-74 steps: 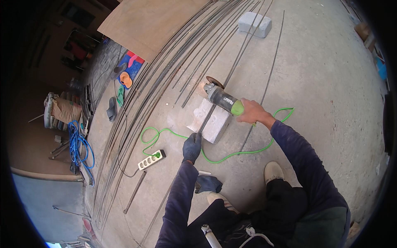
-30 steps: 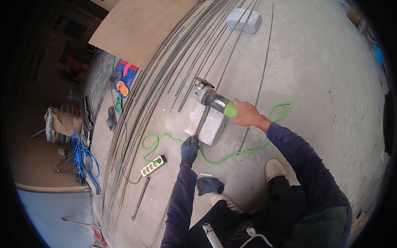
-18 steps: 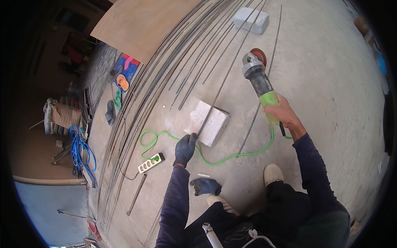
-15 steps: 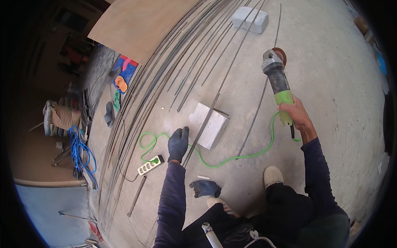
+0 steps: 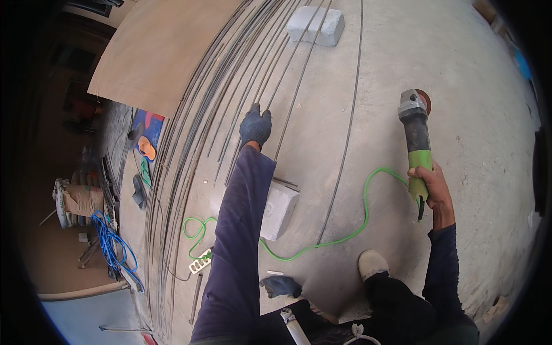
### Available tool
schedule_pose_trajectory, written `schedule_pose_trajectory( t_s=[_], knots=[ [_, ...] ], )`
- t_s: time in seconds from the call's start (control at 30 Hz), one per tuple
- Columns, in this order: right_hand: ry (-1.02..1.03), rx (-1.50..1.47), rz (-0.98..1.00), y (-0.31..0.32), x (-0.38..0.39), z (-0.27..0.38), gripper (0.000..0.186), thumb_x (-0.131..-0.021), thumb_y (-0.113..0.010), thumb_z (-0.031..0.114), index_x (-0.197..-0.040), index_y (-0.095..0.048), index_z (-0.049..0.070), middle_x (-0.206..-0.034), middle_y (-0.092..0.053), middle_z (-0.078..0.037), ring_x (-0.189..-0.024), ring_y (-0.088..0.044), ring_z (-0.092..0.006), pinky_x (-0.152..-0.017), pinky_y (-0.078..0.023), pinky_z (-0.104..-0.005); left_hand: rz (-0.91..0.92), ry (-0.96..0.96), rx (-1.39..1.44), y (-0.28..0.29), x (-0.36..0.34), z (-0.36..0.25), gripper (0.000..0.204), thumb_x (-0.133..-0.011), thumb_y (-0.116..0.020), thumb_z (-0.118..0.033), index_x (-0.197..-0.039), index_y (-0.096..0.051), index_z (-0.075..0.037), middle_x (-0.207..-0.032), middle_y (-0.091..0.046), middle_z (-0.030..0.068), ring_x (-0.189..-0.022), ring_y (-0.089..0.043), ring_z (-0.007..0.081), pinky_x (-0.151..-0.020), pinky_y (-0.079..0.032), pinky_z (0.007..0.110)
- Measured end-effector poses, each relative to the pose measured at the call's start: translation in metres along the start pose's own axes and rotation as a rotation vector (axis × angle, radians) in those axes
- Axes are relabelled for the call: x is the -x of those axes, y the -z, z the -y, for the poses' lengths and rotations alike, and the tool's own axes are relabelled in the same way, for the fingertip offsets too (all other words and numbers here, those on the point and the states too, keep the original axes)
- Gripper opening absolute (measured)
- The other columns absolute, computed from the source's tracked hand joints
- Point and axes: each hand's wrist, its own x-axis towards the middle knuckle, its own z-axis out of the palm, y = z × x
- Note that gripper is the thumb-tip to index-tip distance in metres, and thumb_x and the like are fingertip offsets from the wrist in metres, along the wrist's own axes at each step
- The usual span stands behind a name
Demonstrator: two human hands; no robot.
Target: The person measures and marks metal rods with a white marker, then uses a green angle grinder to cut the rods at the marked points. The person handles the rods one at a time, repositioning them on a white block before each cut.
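Observation:
My left hand (image 5: 256, 125), in a dark glove, reaches forward over several thin metal rods (image 5: 301, 86). Its thumb and index finger are apart, close to the rods; whether they touch one is hard to see. My right hand (image 5: 434, 185), bare, grips the green body of an angle grinder (image 5: 415, 132) on the right, its disc end pointing away from me. The rods rest across a far white block (image 5: 316, 26); a nearer white block (image 5: 280, 213) is partly behind my left forearm. A green cord (image 5: 367, 201) runs from the grinder's side toward a white power strip (image 5: 200, 263).
A bundle of long rods (image 5: 192, 123) lies along the left, beside a brown sheet (image 5: 155, 54). One single rod (image 5: 347, 135) lies between my hands. A dark glove (image 5: 282, 286) is near my feet. Sandals (image 5: 146, 148) and a blue coiled cable (image 5: 115, 244) lie farther left.
My left hand has moved forward from beside the nearer block to the rods farther away. My right hand has shifted right and slightly nearer with the grinder. The view has shifted too.

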Motion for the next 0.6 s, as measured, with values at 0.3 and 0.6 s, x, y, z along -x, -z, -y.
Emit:
schedule_pose_trajectory(
  t_s=[0.3,0.6],
  knots=[
    [-0.031,0.029,-0.041,0.015,-0.005,0.000,0.035,-0.079,-0.069,0.014,-0.108,-0.057,0.000,-0.086,-0.062,-0.010,-0.064,-0.065,-0.0199,-0.054,-0.055,-0.0350,0.029,0.179,0.671,-0.014,0.008,0.007,0.037,-0.089,-0.069,-0.034,-0.098,-0.076,0.001,-0.066,-0.061,0.0025,-0.060,-0.055,0.0112,-0.057,-0.043,0.031],
    [0.014,0.042,-0.009,-0.003,-0.005,0.003,0.034,-0.079,-0.069,0.013,-0.108,-0.056,0.000,-0.085,-0.061,-0.008,-0.063,-0.064,-0.0192,-0.054,-0.055,-0.0346,-0.063,0.091,0.466,0.013,0.012,0.091,0.044,-0.094,-0.063,-0.042,-0.101,-0.076,-0.001,-0.084,-0.073,0.0210,-0.082,-0.071,0.0332,-0.076,-0.053,0.044]
  ],
)
